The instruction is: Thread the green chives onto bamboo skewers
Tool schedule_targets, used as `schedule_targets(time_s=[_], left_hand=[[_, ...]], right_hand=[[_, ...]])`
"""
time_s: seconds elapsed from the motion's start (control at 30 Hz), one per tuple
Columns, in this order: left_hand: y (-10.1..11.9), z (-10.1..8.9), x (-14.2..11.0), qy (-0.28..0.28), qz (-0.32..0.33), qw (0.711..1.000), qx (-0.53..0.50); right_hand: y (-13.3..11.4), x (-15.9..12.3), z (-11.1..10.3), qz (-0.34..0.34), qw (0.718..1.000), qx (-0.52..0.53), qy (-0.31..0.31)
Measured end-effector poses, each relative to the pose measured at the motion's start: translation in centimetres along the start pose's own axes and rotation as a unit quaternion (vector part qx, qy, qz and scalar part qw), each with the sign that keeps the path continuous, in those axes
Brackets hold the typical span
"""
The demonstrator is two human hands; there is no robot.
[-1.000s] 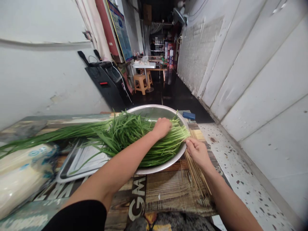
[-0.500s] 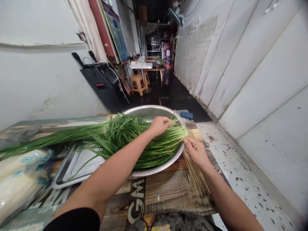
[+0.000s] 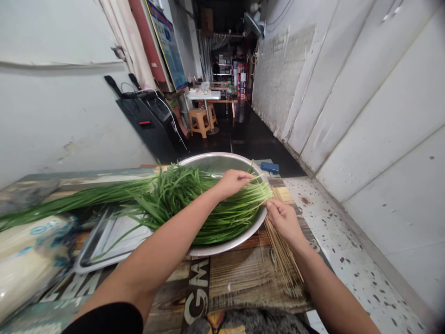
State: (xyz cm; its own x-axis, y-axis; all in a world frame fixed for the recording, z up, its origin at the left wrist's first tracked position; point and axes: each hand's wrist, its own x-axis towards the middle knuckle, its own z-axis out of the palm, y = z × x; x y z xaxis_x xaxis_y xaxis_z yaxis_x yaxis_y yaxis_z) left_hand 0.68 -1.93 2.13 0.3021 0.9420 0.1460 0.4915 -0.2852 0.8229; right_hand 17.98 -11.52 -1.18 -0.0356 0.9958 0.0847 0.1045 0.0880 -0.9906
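Note:
A thick bunch of garlic chives (image 3: 222, 218) lies in a wide metal basin (image 3: 243, 241), with the pale stalk ends toward the right rim. Over those stalk ends, my left hand (image 3: 233, 183) pinches at a few chive stems, its fingertips pointing right. My right hand (image 3: 283, 218) is closed at the basin's right edge, thumb and forefinger pressed together beside the cut ends. Whatever is between them is too small to make out. Below this hand, a spread of thin bamboo skewers (image 3: 282, 257) lies on the table, partly hidden by my wrist.
More long chives (image 3: 86, 197) stretch left across a metal tray (image 3: 85, 266). A plastic-wrapped pale package (image 3: 31, 264) sits at the left. On the patterned wooden table (image 3: 239, 283), a small blue box (image 3: 270, 167) lies beyond the basin. A white wall (image 3: 375, 130) runs along the right.
My left hand has shifted slightly right, and its fingers are straighter over the stalk ends. My right hand stays almost in place.

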Motion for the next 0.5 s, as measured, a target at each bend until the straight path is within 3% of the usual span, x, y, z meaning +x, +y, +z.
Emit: schedule_targets(time_s=[0.5], left_hand=[[-0.43,-0.12,0.15,-0.003,0.003,1.000,0.009]], right_hand=[[-0.09,-0.05,-0.02,0.000,1.000,-0.007,0.002]])
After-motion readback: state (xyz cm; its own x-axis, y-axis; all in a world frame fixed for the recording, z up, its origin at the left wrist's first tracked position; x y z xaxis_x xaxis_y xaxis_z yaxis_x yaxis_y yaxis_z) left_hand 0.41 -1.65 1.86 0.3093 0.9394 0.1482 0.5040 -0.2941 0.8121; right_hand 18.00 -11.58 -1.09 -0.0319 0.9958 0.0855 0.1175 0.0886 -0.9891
